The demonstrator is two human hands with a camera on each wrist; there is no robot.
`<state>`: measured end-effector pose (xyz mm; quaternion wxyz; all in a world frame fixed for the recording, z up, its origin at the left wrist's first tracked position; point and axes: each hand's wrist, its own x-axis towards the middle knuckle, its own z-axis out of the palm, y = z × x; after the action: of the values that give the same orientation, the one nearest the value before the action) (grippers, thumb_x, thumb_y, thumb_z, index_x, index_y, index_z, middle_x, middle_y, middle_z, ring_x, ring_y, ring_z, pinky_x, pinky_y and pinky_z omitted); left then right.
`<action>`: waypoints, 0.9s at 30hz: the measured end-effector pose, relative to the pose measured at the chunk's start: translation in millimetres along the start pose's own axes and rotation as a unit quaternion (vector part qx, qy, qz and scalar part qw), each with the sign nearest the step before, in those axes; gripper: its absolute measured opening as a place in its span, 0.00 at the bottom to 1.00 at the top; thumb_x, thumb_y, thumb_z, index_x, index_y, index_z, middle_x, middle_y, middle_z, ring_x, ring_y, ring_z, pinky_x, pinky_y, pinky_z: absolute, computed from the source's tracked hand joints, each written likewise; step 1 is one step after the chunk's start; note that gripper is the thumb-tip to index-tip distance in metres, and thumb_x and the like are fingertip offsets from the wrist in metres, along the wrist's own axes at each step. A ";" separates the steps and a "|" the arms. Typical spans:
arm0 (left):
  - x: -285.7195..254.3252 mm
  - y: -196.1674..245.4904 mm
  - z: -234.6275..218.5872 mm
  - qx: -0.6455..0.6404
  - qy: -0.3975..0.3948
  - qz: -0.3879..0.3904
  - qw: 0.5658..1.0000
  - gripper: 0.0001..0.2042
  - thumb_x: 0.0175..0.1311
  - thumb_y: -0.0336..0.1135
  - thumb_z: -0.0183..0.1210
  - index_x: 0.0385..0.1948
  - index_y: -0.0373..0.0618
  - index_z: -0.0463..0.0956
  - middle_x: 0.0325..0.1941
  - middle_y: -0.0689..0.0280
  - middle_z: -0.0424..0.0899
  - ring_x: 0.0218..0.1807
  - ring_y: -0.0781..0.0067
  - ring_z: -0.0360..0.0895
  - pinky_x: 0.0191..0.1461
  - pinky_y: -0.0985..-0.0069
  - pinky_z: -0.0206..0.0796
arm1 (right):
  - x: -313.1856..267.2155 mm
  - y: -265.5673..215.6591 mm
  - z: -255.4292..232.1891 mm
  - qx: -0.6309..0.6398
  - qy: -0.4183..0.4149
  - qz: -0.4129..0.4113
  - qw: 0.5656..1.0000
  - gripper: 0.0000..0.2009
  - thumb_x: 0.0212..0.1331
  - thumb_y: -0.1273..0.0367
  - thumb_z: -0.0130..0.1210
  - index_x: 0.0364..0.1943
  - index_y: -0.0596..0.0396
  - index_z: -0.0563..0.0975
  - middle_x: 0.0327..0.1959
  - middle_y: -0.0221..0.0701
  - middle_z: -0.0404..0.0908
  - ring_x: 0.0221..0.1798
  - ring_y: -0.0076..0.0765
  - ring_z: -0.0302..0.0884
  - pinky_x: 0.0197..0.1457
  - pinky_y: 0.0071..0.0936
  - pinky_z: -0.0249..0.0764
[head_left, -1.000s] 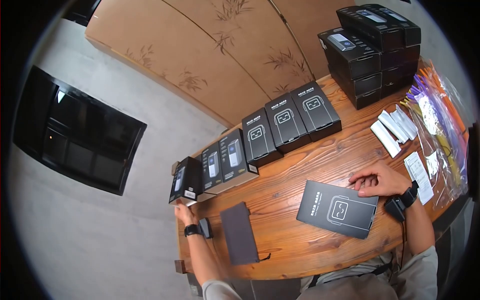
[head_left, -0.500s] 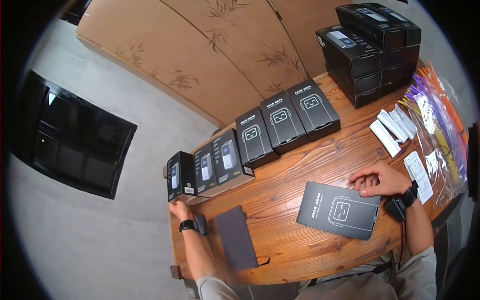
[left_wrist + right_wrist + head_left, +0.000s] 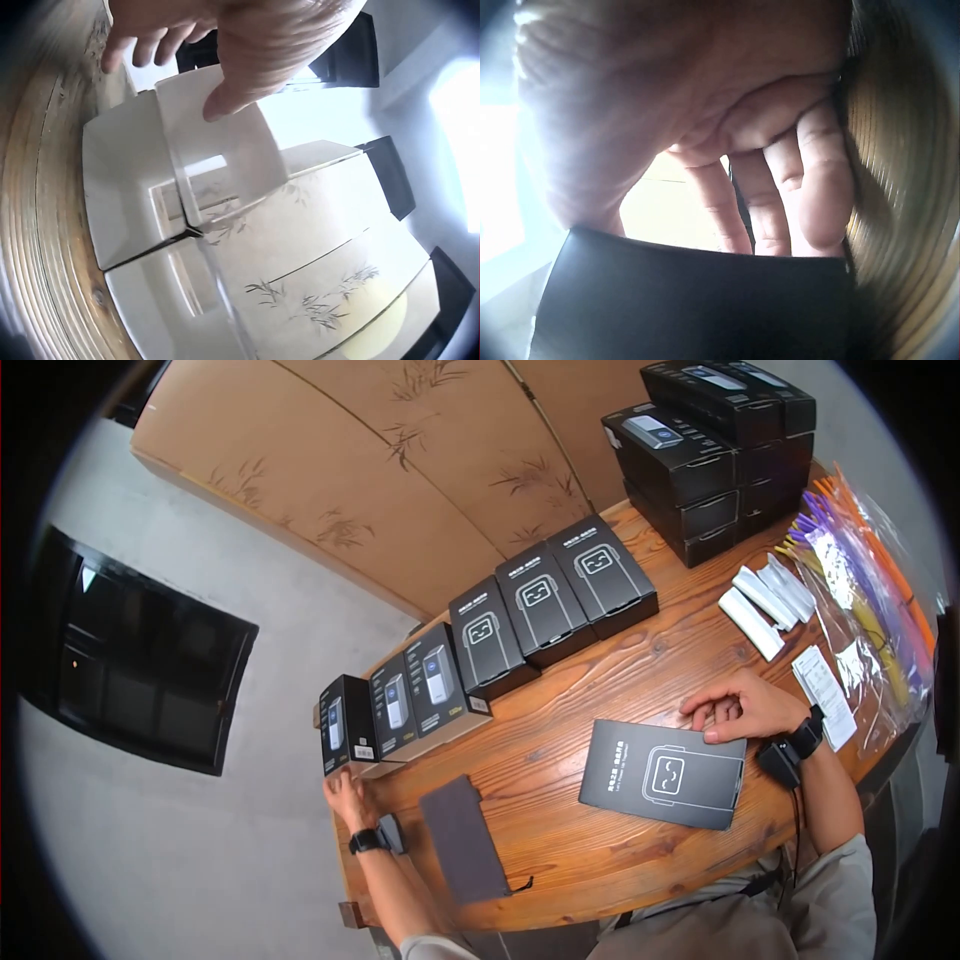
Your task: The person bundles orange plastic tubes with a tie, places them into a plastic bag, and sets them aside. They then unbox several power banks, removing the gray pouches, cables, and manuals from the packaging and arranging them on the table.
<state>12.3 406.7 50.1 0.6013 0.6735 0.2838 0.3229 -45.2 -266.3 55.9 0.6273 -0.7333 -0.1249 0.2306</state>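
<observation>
My left hand [image 3: 350,802] is just in front of the leftmost black product box [image 3: 335,732], at the left end of a row on the table. In the left wrist view its fingers are spread and loose, and the thumb overlaps the box's pale side [image 3: 191,112]. My right hand [image 3: 752,705] rests at the far right corner of another black box [image 3: 625,765], which lies face up with a line-drawn smiling device on it. The thumb touches that box's edge while the other fingers curl loosely beyond it; in the right wrist view the box's dark side [image 3: 697,300] hides the fingertips.
A grey drawstring pouch [image 3: 462,840] lies between the hands. Several more boxes [image 3: 535,600] continue the row, and others are stacked [image 3: 690,470] at the back right. White packets [image 3: 752,622], a paper slip [image 3: 825,695] and bagged coloured strips [image 3: 865,600] lie on the right.
The leftmost box has been turned into line with its neighbours. My left hand has then drawn back slightly from its lower edge. The right hand and its box keep their place while the view shifts.
</observation>
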 end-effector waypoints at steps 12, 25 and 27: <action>-229.2 72.1 67.6 0.052 -0.389 0.080 0.916 0.20 0.66 0.27 0.59 0.59 0.41 0.70 0.55 0.62 0.76 0.55 0.71 0.76 0.57 0.74 0.70 | 6.7 -0.2 21.6 0.048 0.070 0.003 0.996 0.20 0.53 0.68 0.70 0.49 0.62 0.80 0.29 0.20 0.80 0.30 0.09 0.72 0.34 0.08 0.66; -293.0 73.7 156.3 0.056 -0.638 -0.026 0.768 0.46 0.45 0.20 0.72 0.71 0.39 0.55 0.70 0.59 0.65 0.71 0.66 0.63 0.72 0.68 0.57 | 6.8 11.6 16.7 0.069 -0.111 -0.125 0.984 0.34 0.48 0.68 0.72 0.62 0.60 0.72 0.59 0.37 0.77 0.60 0.30 0.74 0.67 0.28 0.70; -283.4 56.9 159.8 0.040 -0.645 0.019 0.763 0.45 0.48 0.21 0.71 0.71 0.38 0.54 0.69 0.57 0.65 0.71 0.64 0.62 0.73 0.65 0.57 | 4.9 9.6 14.7 0.073 -0.123 -0.111 0.983 0.36 0.46 0.70 0.73 0.64 0.59 0.70 0.63 0.37 0.74 0.64 0.32 0.72 0.69 0.31 0.67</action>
<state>-42.7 81.5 69.2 0.6089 0.7515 -0.1710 -0.1878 -49.2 -253.0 44.1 0.6809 -0.6329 -0.2647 0.2563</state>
